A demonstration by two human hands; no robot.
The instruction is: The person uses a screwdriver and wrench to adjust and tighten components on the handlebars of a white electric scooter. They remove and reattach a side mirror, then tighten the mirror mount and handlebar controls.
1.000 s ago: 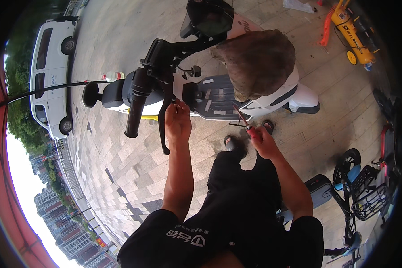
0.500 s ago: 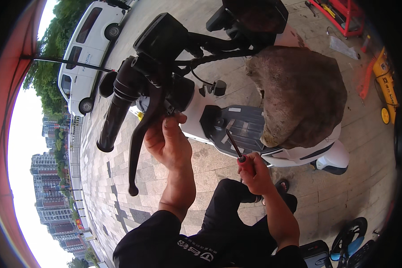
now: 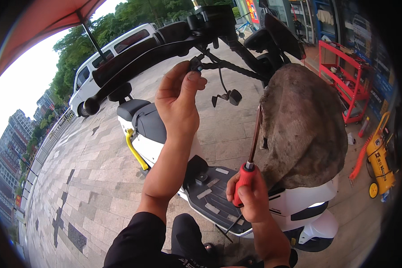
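My left hand point(image 3: 178, 100) is raised under the scooter's black handlebar point(image 3: 161, 47), its thumb and fingers closed on a small black fitting point(image 3: 196, 62). My right hand point(image 3: 252, 201) grips a screwdriver point(image 3: 244, 183) with a red handle, its long shaft pointing upward beside a stained grey-brown cloth point(image 3: 303, 129) draped over the scooter's front. A thin black rod point(image 3: 223, 233) shows below my right hand; whether I hold it is unclear. A mirror or lamp part point(image 3: 234, 97) hangs on a cable. Behind my hands are the seat point(image 3: 145, 118) and the floorboard point(image 3: 214, 201) with light strips.
A red tool cart point(image 3: 339, 76) and a yellow compressor point(image 3: 379, 165) with an orange coiled hose stand at right. A white van point(image 3: 89, 80) is parked behind, under the edge of a red canopy point(image 3: 40, 22). A white railing point(image 3: 53, 138) runs along the paving at left.
My view has tilted up toward the handlebar and shop side. My left hand has risen with its fingers on the fitting. The screwdriver now points more upright, beside the cloth.
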